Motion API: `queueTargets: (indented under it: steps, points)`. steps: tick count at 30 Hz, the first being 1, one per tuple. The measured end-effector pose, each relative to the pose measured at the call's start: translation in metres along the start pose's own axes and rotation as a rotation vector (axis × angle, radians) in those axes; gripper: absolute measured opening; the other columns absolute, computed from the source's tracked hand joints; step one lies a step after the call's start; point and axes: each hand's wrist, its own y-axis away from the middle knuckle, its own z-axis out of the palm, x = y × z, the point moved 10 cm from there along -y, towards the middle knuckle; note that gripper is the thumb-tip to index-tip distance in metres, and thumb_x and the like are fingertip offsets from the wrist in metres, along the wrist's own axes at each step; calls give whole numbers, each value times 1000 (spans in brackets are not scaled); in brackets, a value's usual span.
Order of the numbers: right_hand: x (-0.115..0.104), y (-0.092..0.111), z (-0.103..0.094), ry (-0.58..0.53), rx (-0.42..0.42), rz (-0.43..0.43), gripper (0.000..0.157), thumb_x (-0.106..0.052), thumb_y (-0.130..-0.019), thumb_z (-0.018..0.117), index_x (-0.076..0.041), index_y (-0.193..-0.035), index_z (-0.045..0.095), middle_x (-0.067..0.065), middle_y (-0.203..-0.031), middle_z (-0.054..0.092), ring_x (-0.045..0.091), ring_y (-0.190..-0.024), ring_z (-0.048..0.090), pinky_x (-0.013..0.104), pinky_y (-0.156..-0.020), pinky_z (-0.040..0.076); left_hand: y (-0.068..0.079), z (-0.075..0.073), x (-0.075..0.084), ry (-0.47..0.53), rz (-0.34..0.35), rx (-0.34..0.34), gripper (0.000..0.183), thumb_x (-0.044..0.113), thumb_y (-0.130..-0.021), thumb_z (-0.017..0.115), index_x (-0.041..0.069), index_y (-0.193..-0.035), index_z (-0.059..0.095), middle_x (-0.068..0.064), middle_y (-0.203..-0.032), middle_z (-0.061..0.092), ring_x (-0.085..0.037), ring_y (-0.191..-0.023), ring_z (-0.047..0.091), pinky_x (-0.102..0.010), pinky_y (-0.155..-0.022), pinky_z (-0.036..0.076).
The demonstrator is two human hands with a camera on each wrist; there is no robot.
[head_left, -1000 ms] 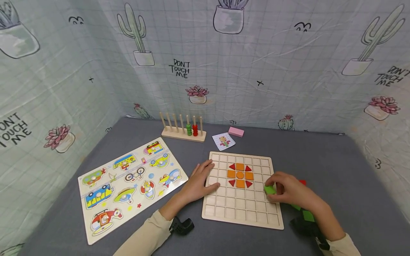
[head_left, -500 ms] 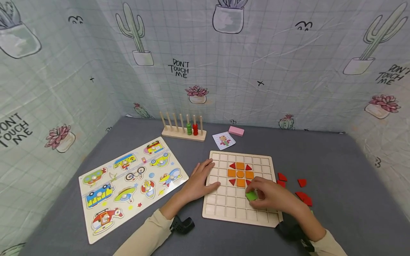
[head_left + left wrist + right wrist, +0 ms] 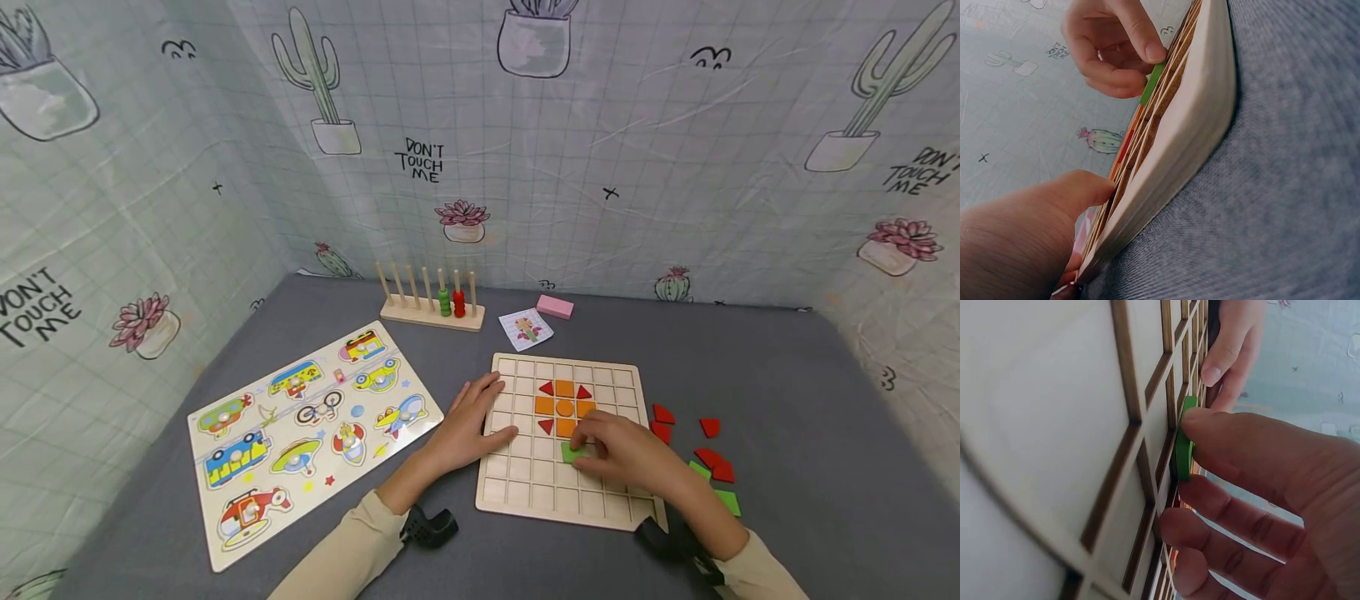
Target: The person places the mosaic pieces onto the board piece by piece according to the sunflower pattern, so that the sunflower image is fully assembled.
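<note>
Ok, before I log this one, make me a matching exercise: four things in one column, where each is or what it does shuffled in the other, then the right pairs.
Column one
1. Rack
2. Right hand
3. Card
4. Left hand

Column two
A. Rests on the left edge of the board
B. Beside the pink block
C. Bears green beads and red beads
D. Pinches a green tile

Pairs: 1-C, 2-D, 3-B, 4-A

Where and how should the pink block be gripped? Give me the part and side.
The pink block is probably best pinched across its long sides, near the right end, from above and the right: it lies flat, lengthwise left to right, and the card sits close by its left end.
</note>
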Motion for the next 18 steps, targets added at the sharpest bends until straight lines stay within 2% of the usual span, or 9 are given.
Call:
queueTargets:
  steps: [8, 12, 18]
  points:
    - [-7, -9, -1, 20, 25, -16, 11, -14, -80, 80, -15, -84, 70, -5, -84, 57, 3, -65, 44, 19, -57, 42, -1, 0, -1, -11, 4, 6, 72, 36, -91, 67, 1, -147, 39, -13, -157, 29, -31, -146, 23, -49, -121, 9]
    - [-2, -10, 0, -18, 33, 27, 13, -14, -79, 81, -17, -80, 69, -5, -81, 55, 5, -64, 46, 19, -56, 42, -1, 1, -2, -16, 10, 7, 72, 35, -91, 67, 1, -147, 39, -14, -156, 29, -30, -146, 24, -49, -121, 9]
    - [3, -9, 1, -76, 21, 31, 12, -9, -79, 80, -13, -83, 69, -5, -78, 57, 5, -64, 49, 19, -56, 45, -1, 1, -2, -19, 13, 6, 72, 35, -91, 67, 0, -147, 39, -14, -156, 29, -28, -145, 26, -49, -121, 9]
